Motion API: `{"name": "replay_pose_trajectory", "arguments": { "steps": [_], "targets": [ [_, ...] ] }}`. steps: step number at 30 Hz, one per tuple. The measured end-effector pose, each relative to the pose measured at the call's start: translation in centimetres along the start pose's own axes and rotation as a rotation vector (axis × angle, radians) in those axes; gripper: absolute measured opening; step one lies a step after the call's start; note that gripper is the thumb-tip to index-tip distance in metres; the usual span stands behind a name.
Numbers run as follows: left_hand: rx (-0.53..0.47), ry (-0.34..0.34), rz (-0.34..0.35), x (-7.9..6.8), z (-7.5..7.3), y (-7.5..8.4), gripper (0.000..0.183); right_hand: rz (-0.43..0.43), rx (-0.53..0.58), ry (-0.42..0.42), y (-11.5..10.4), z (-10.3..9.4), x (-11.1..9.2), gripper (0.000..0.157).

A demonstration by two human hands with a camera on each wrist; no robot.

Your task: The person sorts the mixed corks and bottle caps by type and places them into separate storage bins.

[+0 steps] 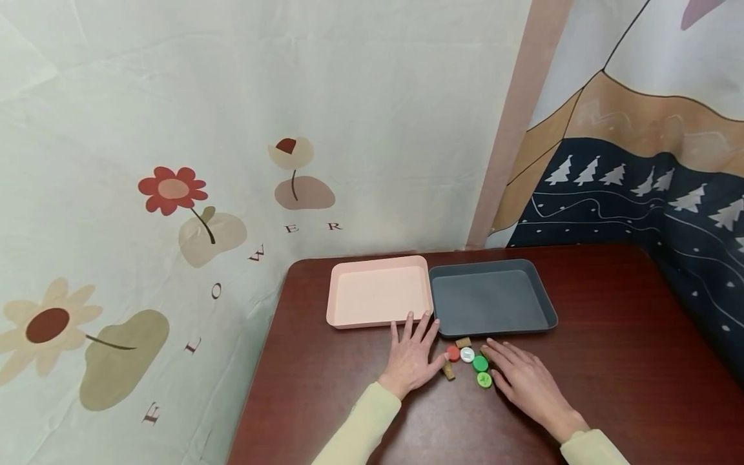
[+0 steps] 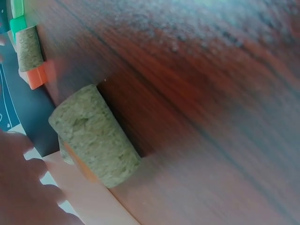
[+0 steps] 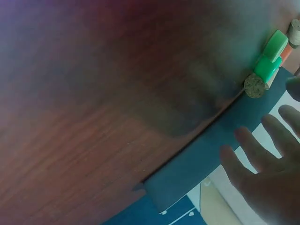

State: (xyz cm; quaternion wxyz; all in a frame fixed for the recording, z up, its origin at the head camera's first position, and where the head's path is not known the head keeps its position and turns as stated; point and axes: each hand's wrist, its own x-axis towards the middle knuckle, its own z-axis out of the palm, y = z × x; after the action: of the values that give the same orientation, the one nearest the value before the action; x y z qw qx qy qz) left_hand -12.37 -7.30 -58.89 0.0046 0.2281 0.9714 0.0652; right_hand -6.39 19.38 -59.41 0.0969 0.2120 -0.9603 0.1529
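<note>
A small cluster of bottle caps and corks lies on the table between my two hands. In the head view it holds a red cap [image 1: 453, 353], a white cap [image 1: 467, 354], a green cap [image 1: 480, 363] and a light green cap [image 1: 484, 380]. One cork [image 1: 463, 342] lies behind them, and another cork [image 1: 449, 371] is beside the thumb of my left hand [image 1: 410, 357], whose fingers are spread. My right hand [image 1: 531, 384] is at the cluster's right side, fingers extended, near a partly hidden cork [image 1: 485, 351]. Large in the left wrist view is a cork [image 2: 96, 136].
Behind the cluster, a pink tray [image 1: 380, 323] and a dark grey tray [image 1: 494, 332] stand side by side on the dark red wooden table [image 1: 628, 336]. Printed cloth [image 1: 395, 129] hangs behind and to the left of the table; another patterned cloth [image 1: 628, 216] hangs at the right.
</note>
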Motion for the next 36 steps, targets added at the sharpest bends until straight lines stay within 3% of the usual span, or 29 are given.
{"name": "replay_pose_trajectory", "arguments": {
  "steps": [4, 9, 17, 36],
  "targets": [
    [-0.006, -0.021, 0.005, 0.1, 0.1, -0.1, 0.074, -0.039, -0.05, -0.028, 0.1, 0.2, 0.5, 0.057],
    [-0.015, 0.001, 0.024, 0.1, 0.2, 0.0, 0.074, -0.054, -0.091, -0.073, 0.2, 0.3, 1.0, 0.061],
    [-0.003, -0.016, 0.009, -0.1, 0.1, 0.1, 0.075, -0.044, -0.108, -0.109, 0.3, 0.4, 1.4, 0.048],
    [0.027, -0.014, -0.006, -0.2, 0.1, 0.2, 0.075, -0.028, -0.092, -0.009, 0.6, 0.5, 1.6, 0.026]
  ]
}}
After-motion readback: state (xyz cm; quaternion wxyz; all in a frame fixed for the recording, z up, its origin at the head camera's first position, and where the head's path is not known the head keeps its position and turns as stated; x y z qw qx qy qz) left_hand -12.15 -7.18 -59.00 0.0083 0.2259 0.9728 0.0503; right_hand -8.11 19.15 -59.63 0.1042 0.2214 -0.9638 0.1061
